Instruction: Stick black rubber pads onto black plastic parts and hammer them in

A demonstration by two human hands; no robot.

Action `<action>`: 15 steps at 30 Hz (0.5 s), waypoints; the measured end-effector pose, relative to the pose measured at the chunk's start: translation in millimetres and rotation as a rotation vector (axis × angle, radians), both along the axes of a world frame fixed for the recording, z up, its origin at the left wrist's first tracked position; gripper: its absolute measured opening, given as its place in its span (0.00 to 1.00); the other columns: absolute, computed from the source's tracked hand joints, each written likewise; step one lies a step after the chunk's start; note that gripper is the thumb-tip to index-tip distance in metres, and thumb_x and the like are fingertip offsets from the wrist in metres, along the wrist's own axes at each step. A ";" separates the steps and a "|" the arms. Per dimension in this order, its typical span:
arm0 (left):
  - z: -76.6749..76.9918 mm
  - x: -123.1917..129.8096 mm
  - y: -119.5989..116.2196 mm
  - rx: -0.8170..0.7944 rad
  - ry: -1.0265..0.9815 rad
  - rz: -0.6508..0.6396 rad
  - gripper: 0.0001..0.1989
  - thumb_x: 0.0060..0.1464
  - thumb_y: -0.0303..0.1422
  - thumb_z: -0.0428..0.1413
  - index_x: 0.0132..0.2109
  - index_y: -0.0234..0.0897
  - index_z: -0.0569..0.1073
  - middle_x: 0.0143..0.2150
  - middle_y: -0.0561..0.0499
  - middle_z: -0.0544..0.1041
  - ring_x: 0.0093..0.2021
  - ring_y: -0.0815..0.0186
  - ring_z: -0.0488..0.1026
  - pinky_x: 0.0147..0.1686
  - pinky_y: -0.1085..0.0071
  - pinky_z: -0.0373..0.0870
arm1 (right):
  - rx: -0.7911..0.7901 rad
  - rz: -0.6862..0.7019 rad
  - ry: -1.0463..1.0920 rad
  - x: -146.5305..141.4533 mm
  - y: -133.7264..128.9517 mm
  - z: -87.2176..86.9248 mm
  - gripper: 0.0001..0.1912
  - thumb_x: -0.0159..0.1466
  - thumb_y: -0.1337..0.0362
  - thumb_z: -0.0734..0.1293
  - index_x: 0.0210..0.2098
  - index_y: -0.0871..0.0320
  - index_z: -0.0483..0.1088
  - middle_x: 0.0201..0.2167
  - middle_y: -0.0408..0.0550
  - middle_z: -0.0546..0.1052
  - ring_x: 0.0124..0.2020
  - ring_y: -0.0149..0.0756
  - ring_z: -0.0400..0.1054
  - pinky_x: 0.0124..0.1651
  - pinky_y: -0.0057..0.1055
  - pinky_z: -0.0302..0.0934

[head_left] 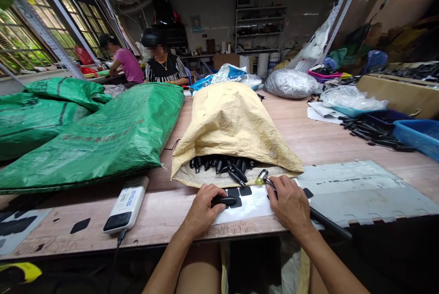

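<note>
My left hand [204, 207] is closed around a short black tapered piece [227, 200] near the front edge of the table. My right hand [290, 200] grips a small hammer [262, 177] with a metal and yellowish head; its long black handle runs out under the palm to the lower right. Between my hands lies a white sheet [252, 211] with several black rounded-square pads [245, 190] on it. Just beyond, a cream woven sack [233, 125] lies with its mouth toward me, showing many black pieces [236, 166] inside.
A green woven sack [120, 134] and a white power bank [126, 205] with a cable lie to the left. A grey sheet [363, 193], loose black pieces [373, 131] and a blue tray [418, 136] are on the right. Two people sit beyond the table.
</note>
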State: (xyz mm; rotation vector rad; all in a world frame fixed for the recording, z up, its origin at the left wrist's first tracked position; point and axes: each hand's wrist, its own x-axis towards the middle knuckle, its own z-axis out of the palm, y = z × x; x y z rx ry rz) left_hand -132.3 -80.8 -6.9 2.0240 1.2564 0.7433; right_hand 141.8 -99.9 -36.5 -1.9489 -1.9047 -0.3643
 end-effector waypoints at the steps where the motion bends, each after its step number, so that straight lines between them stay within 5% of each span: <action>1: -0.4 0.5 0.4 0.000 0.003 0.000 0.12 0.49 0.25 0.60 0.43 0.41 0.77 0.42 0.50 0.76 0.47 0.57 0.68 0.50 0.61 0.64 | -0.003 0.008 0.008 1.5 0.1 -0.1 0.09 0.69 0.60 0.62 0.46 0.55 0.71 0.39 0.49 0.73 0.43 0.44 0.65 0.43 0.37 0.54; 8: -11.5 7.5 1.1 0.044 0.004 0.075 0.11 0.49 0.30 0.65 0.43 0.41 0.79 0.40 0.49 0.75 0.46 0.57 0.68 0.49 0.60 0.64 | -0.023 0.063 0.157 28.6 -2.6 -1.7 0.18 0.67 0.56 0.63 0.54 0.55 0.68 0.43 0.50 0.74 0.44 0.44 0.68 0.46 0.38 0.61; 15: -11.6 4.8 1.7 0.037 -0.033 0.085 0.11 0.46 0.27 0.66 0.39 0.41 0.80 0.38 0.51 0.75 0.44 0.58 0.69 0.47 0.63 0.64 | -0.099 0.058 0.228 32.9 -3.1 -3.7 0.10 0.69 0.58 0.60 0.40 0.54 0.70 0.39 0.47 0.75 0.42 0.42 0.70 0.43 0.37 0.62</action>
